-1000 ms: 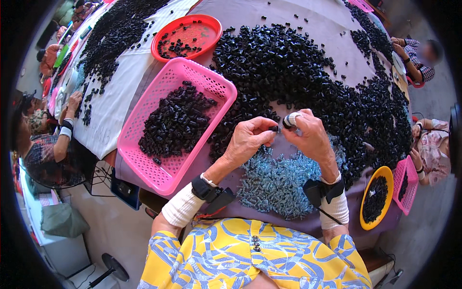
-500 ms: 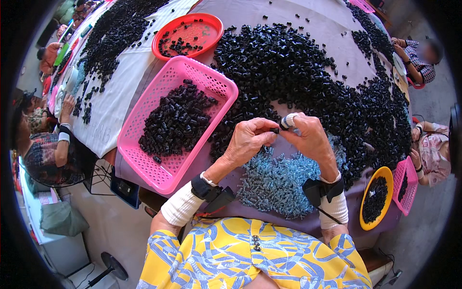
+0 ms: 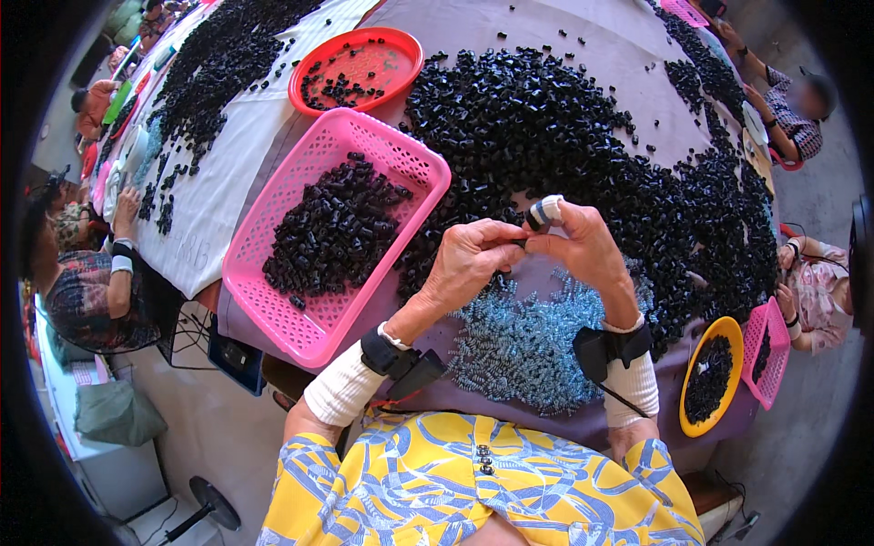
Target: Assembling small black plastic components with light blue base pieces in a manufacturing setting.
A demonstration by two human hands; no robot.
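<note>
My left hand (image 3: pixel 466 262) pinches a small black plastic piece (image 3: pixel 521 242) between thumb and fingertips, over the edge of the pile. Meeting it tip to tip, my right hand (image 3: pixel 590 252) has its thumb at the same piece, while its index finger, wrapped in a striped cloth cover (image 3: pixel 544 212), arches above. Fingers hide most of the piece, and I cannot tell whether a spring is in it. Beneath and nearer to me lies a heap of small bluish metal springs (image 3: pixel 519 350). A large pile of loose black plastic pieces (image 3: pixel 537 118) spreads beyond both hands.
Left of my hands stands a pink perforated basket (image 3: pixel 244 273), partly filled with black pieces. Behind it sits a red round tray (image 3: pixel 401 82). A yellow bowl (image 3: pixel 686 400) and a smaller pink basket (image 3: pixel 774 341) stand at the right edge. Other people sit around the table.
My right index finger has lifted and arched away from the piece, and the right thumb has come in closer to it. My left hand has barely moved. A person at far right has raised an arm.
</note>
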